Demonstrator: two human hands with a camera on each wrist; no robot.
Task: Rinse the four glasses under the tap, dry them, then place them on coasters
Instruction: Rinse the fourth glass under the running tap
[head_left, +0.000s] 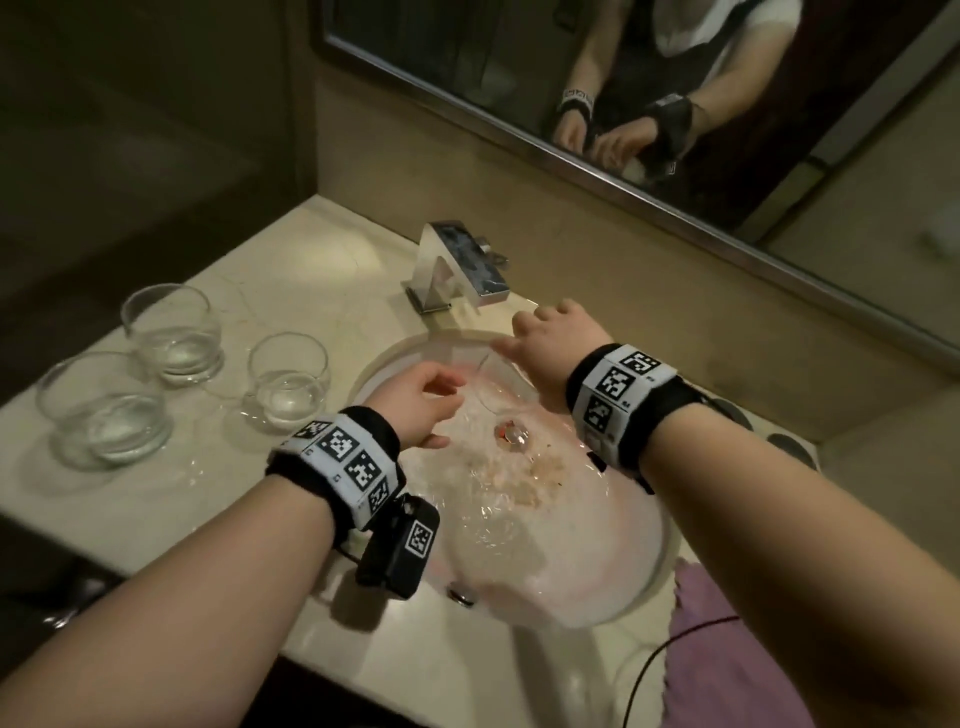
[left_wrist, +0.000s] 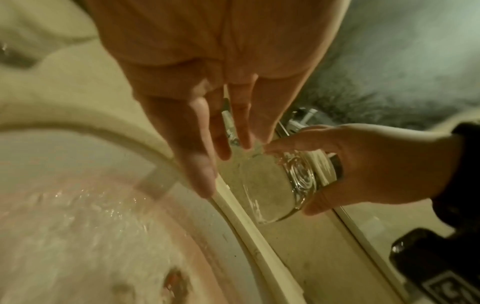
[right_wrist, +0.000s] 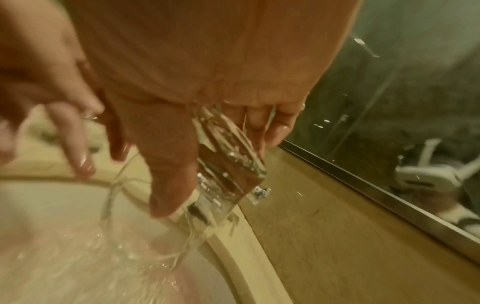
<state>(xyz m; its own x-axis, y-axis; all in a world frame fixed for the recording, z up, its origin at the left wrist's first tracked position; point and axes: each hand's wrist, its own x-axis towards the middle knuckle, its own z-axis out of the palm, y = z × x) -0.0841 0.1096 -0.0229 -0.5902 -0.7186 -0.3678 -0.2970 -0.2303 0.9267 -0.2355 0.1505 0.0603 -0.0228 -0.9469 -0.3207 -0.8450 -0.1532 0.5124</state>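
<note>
A clear round glass (head_left: 491, 387) lies tilted on its side over the sink basin (head_left: 660, 561), just below the chrome tap (head_left: 457, 265). My right hand (head_left: 524, 338) grips its thick base, thumb under and fingers over, as the right wrist view shows (right_wrist: 221, 168). My left hand (head_left: 426, 400) hovers at the glass's mouth, its straight fingers (left_wrist: 205, 170) at the rim of the glass (left_wrist: 267, 191). Water runs into the basin and splashes. Three more glasses (head_left: 174, 327) (head_left: 104, 410) (head_left: 288, 382) stand upright on the counter to the left.
A purple cloth (head_left: 727, 649) lies on the counter's front right corner. Two dark round discs (head_left: 789, 447) sit behind my right wrist. A mirror (head_left: 675, 104) runs along the back wall. Water pools around the standing glasses.
</note>
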